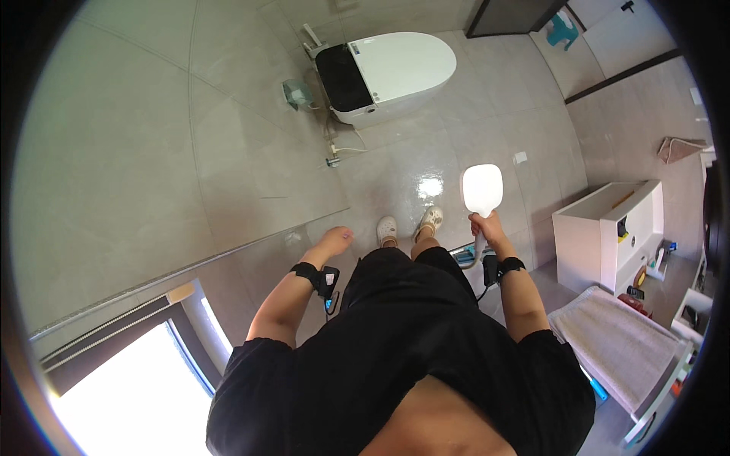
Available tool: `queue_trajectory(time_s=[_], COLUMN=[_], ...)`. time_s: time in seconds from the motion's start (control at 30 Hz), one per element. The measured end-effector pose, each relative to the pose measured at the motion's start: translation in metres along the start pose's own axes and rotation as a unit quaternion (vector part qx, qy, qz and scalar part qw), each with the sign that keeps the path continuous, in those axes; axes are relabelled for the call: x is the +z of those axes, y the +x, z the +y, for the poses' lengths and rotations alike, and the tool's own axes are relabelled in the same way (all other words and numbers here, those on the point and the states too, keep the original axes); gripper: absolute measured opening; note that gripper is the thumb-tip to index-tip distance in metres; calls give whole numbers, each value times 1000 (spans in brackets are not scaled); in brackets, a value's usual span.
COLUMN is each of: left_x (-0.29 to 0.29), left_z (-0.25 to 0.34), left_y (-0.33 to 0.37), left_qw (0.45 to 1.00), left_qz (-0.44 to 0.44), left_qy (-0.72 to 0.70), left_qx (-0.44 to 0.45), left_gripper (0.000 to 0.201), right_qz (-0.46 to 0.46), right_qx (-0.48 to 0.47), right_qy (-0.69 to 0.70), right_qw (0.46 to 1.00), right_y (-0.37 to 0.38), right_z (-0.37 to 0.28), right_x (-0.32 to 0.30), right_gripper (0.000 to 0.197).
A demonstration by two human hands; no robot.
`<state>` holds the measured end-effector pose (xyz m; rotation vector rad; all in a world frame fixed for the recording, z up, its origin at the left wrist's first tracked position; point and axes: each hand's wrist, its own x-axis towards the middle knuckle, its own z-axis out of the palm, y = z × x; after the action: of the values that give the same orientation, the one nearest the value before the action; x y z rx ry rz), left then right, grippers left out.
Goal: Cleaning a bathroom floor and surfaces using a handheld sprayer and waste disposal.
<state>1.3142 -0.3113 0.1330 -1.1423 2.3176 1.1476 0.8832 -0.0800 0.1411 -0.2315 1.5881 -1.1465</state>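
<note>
My right hand (490,228) is closed round the handle of a white paddle-shaped hand mirror (483,188). Its broad, rounded-square head points away from me above the tiled floor. My left hand (333,240) hangs free on the other side of my body, fingers loosely bent, and nothing shows in it. Both wrists carry black straps with small dark devices. Behind my right hand, close to my leg, is a partly hidden rack or basket (465,257) with bluish things in it.
Ahead stands a white toilet (407,67) with a black rear panel, a small bin-like container (297,94) beside it. On the right are a white cabinet (578,243) and a beige towel (612,342) over a rack. A window (137,395) is lower left. The floor (430,163) shines wetly.
</note>
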Motion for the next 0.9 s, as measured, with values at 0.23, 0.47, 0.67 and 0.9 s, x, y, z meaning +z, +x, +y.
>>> queue_trajectory(time_s=[0.23,0.47,0.67,0.9], left_x=[9,28,62,100], left_z=[48,148,262,362], left_y=[25,84,131,171], left_qw=[992,973,983,973], left_qz=[-86,-192,-175,-210], left_qy=[69,130,34,58], left_qx=[58,11,54,73], left_gripper=[25,24,28,34], right_qz=[185,254,347,445], right_qx=[13,32,19,-1], right_qy=[20,196,262,364], right_qw=[982,946,900,818], right_y=[-54,-134,-152,-163], right_z=[55,117,159,186], right_x=[-87,-164,-218,-284], right_gripper=[13,12,12,20])
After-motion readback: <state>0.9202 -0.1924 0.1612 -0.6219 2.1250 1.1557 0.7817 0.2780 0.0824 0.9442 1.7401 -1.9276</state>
